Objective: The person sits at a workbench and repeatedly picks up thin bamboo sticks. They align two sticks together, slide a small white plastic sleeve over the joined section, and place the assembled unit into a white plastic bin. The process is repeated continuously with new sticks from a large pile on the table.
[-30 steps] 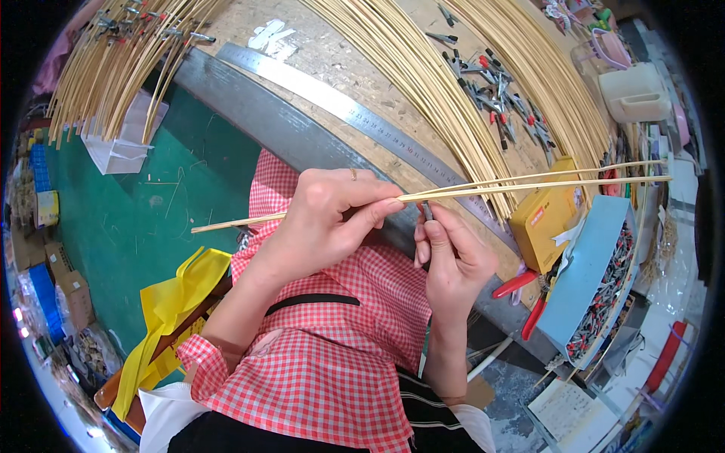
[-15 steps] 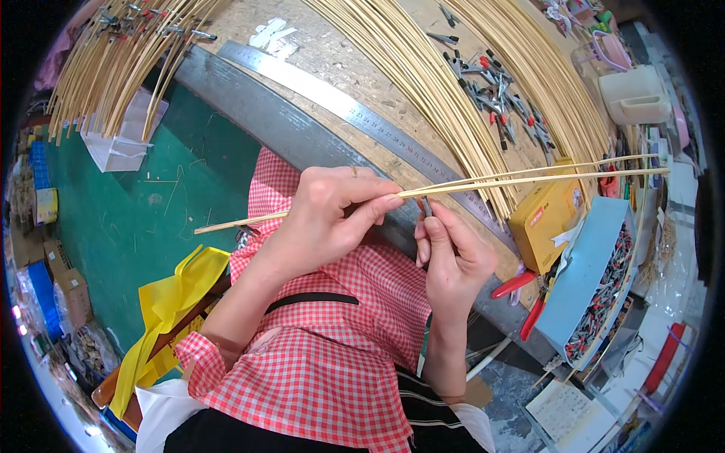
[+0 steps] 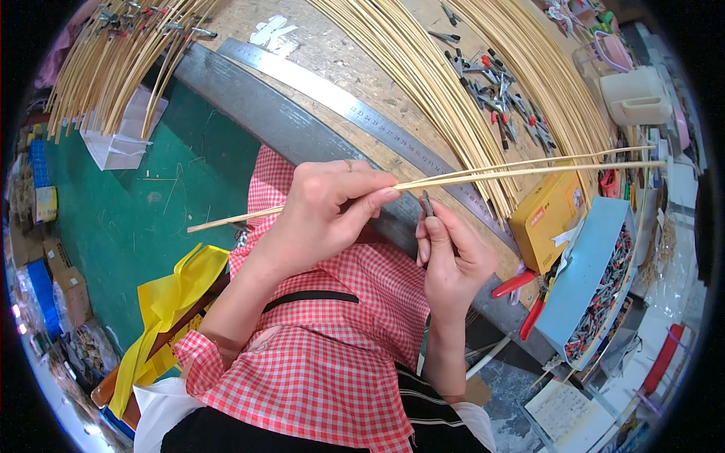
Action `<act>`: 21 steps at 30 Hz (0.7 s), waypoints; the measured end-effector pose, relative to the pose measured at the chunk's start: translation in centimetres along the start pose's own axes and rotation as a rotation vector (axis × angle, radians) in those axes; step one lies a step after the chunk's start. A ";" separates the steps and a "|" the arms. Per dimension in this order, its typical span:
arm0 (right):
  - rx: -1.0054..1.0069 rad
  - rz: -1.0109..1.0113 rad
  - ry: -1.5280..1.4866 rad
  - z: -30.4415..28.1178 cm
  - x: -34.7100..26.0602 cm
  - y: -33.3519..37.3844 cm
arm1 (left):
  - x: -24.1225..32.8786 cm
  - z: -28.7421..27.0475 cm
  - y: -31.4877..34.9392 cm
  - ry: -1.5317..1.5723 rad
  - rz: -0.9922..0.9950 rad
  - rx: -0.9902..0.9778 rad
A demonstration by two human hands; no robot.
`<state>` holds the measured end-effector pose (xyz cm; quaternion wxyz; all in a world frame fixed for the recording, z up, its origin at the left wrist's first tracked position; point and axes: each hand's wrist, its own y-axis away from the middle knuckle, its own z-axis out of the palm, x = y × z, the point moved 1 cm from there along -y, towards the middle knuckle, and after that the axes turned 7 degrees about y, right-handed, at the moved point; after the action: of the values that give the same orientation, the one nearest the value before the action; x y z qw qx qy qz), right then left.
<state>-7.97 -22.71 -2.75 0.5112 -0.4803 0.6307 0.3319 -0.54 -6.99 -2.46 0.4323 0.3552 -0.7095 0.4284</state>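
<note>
Two slender bamboo strips [image 3: 529, 171] are held above the table's [image 3: 362, 79] near edge, pinched between the left hand's [image 3: 317, 208] thumb and fingers. The right hand [image 3: 457, 253], fingers curled closed, grips a small metal clip [image 3: 428, 205] just below them. A steel ruler [image 3: 340, 109] lies along that edge; beyond, loose clips [image 3: 495, 87] lie between strip bundles [image 3: 415, 68].

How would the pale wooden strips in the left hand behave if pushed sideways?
The pale wooden strips would probably flex, being long and slender. They look light: the left hand pinches them thumb against finger. Their parted right ends might splay.
</note>
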 end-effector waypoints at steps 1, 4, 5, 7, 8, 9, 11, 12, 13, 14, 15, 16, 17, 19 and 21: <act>-0.003 0.007 0.000 0.0 0.0 0.0 | 0.0 0.1 0.1 0.017 0.003 -0.003; 0.014 0.004 -0.023 0.1 0.1 -0.2 | 0.0 0.5 0.2 0.049 0.003 -0.022; -0.002 -0.009 -0.004 0.1 0.1 -0.2 | 0.0 0.6 0.3 0.047 0.000 -0.035; -0.034 -0.034 0.033 -0.1 0.2 -0.3 | -0.1 0.6 0.3 0.044 -0.007 -0.051; -0.029 -0.019 0.018 -0.1 0.2 -0.2 | -0.2 0.6 0.3 0.043 -0.011 -0.053; -0.022 -0.003 0.003 -0.1 0.2 -0.2 | -0.2 0.6 0.3 0.042 -0.014 -0.058; -0.021 0.017 -0.037 0.0 0.2 -0.1 | -0.2 0.5 0.2 0.034 -0.022 -0.084; -0.028 0.021 -0.062 0.0 0.3 0.0 | -0.1 0.3 0.1 0.028 -0.026 -0.096; -0.034 0.025 -0.087 0.0 0.4 0.1 | -0.2 0.3 0.1 0.056 -0.039 -0.108; -0.065 0.013 -0.080 -0.2 0.6 0.0 | -0.2 0.2 0.1 0.083 -0.053 -0.120; -0.096 0.000 -0.073 -0.7 0.8 -0.1 | -0.2 0.0 0.1 0.110 -0.067 -0.131; -0.128 -0.012 -0.067 -1.0 1.0 -0.2 | -0.3 -0.1 0.1 0.130 -0.100 -0.159; -0.044 -0.001 -0.120 -1.2 0.7 -0.4 | -0.3 -0.3 0.0 0.151 -0.133 -0.188; 0.125 0.019 -0.221 -1.5 -0.2 -0.9 | -0.4 -0.4 0.0 0.208 -0.170 -0.263; 0.091 -0.008 -0.459 -3.0 0.5 -1.2 | -0.5 -0.4 0.0 0.277 -0.182 -0.353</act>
<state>-7.78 -25.95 -2.42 0.6636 -0.3713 0.5102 0.4018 -0.21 -6.51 -2.81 0.6178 0.2745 -0.6722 0.3018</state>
